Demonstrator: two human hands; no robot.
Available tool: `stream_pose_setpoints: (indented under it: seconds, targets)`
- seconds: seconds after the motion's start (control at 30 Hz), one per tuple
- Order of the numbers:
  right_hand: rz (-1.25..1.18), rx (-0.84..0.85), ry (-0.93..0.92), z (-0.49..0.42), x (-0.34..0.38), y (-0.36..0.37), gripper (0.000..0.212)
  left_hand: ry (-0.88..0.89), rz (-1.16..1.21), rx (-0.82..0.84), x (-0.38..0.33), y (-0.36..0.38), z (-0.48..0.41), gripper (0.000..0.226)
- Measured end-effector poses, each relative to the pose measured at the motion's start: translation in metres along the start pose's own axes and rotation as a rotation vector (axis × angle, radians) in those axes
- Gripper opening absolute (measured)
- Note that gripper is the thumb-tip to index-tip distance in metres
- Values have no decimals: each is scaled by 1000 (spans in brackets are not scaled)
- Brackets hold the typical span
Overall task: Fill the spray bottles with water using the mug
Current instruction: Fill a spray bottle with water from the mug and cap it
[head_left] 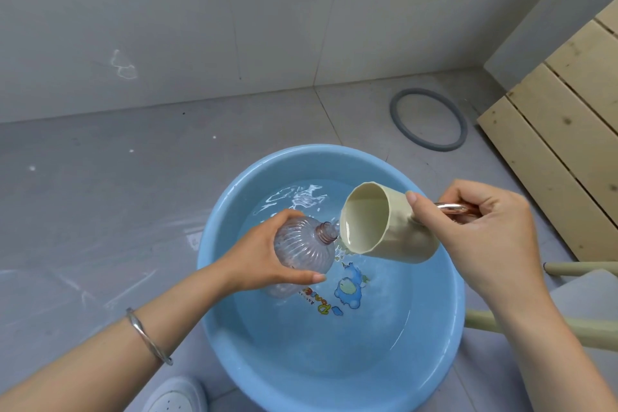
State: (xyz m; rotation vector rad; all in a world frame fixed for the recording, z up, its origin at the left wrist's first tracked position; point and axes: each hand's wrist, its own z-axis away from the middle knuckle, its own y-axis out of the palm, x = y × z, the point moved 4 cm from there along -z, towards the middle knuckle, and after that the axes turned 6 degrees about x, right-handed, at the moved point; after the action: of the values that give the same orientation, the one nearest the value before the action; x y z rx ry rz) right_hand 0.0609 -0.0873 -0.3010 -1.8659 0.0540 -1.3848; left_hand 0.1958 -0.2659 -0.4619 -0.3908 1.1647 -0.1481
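Mug tipped at the bottle's neck, over the basin.

We grip the ribbed spray bottle [302,249] in our left hand [264,257]; our right hand [485,231] grasps the cream mug [384,224] above the blue basin [444,311].

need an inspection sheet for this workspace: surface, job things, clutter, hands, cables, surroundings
surface: grey tiled floor with white smears and specks
job's things: blue basin holds water; clear ribbed bottle, uncapped, tilted over the basin; cream mug tipped, its lip beside the bottle's open neck
clutter: grey ring on the floor behind the basin
hands: left hand grips the bottle's body; right hand holds the mug by its handle
cables: nothing seen
surroundings: grey wall; wooden slats at right; white shoe at the bottom edge
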Motion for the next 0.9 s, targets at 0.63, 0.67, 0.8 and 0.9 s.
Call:
stream_pose_setpoints:
  seconds: [0.63, 0.67, 0.8, 0.9]
  targets:
    - [91, -6, -113, 1, 9, 4, 43, -13, 22, 2, -4, 3, 0, 91]
    - [103, -8, -126, 1, 9, 5, 43, -14, 21, 3, -3, 3, 0, 91]
    - [138, -20, -152, 1, 11, 5, 42, -15, 17, 2, -3, 2, 1, 83]
    - [153, -24, -159, 1, 11, 6, 43, -18, 22, 4, -3, 2, 0, 79]
